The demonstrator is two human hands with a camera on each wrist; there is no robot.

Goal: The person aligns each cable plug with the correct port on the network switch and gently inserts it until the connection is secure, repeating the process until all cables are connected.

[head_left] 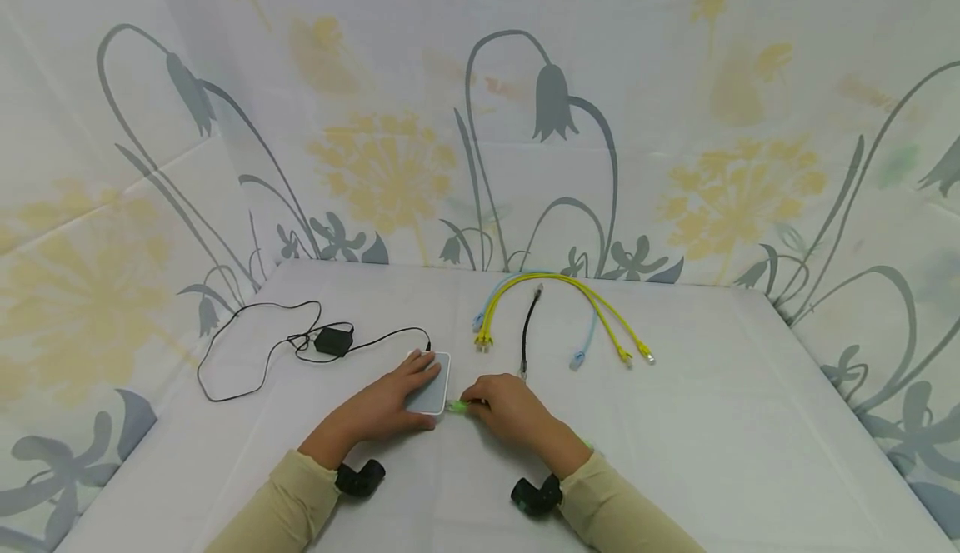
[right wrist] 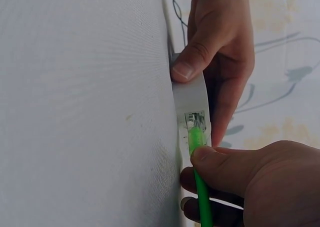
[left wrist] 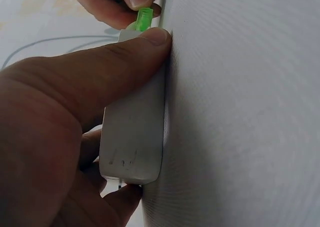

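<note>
A small white router [head_left: 431,393] lies flat on the table in the head view, its top partly covered by my left hand [head_left: 386,407]. That hand grips it, thumb along the near side and fingers over the top. My right hand [head_left: 513,413] pinches the green network cable just behind its plug [head_left: 457,406], at the router's right side. In the right wrist view the plug's clear tip is at the socket [right wrist: 199,118], and the green cable [right wrist: 204,199] runs down past the right thumb. The left wrist view shows the plug [left wrist: 144,20] close to the left thumb tip.
A black power adapter [head_left: 333,341] lies to the left, its thin cord looped and running to the router's back. Beyond my right hand is a short black cable [head_left: 529,320]. Yellow cables [head_left: 555,277] and a light blue cable [head_left: 591,336] lie curved at the back. Patterned cloth surrounds the table.
</note>
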